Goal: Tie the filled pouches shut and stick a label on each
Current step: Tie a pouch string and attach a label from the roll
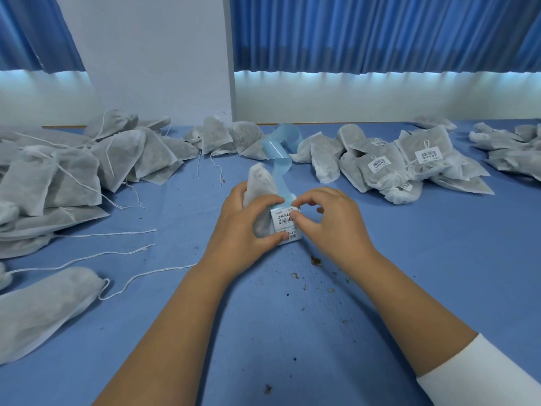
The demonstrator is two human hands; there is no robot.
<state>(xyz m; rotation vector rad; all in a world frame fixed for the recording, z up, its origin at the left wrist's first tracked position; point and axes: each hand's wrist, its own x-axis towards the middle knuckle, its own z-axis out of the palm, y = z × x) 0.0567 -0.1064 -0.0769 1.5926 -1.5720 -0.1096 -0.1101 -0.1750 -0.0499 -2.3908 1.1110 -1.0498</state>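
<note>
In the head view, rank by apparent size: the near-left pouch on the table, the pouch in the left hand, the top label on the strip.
1. near-left pouch, though closeness to the camera inflates it.
2. held pouch, partly hidden.
3. top label, clearly smallest.

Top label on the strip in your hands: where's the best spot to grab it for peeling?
Its right edge, pinched from the right. The label lies flat on the blue backing strip, and the left hand covers its left side along with the pouch, so only the right edge is free; the right hand pinches there.
</note>
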